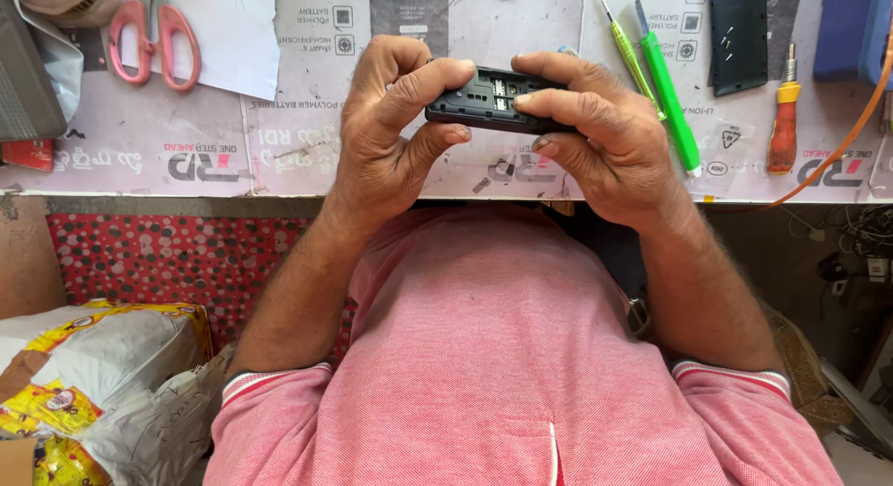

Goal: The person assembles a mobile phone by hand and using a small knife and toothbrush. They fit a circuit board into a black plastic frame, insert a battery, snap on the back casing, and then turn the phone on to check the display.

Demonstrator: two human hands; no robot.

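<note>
- I hold a small black phone body between both hands, just above the near edge of the bench, with its open back turned up toward me.
- My left hand has a closed grip on the left end of the phone body: the forefinger curls over the top edge and the thumb presses the lower edge.
- My right hand has a closed grip on the right end, with the forefinger laid across the open compartment and the thumb under the lower edge.
- Small metal parts show inside the open compartment, between my two forefingers.
- Just right of my right hand lie two green-handled tools, side by side and slanting.
- Farther right lies a screwdriver with an orange and yellow handle, and above it a flat black cover.
- An orange cable curves across the right end of the bench.
- At the far left lie pink-handled scissors, beside a white sheet of paper.
- Below the bench, at my left, sit yellow and white sacks.
</note>
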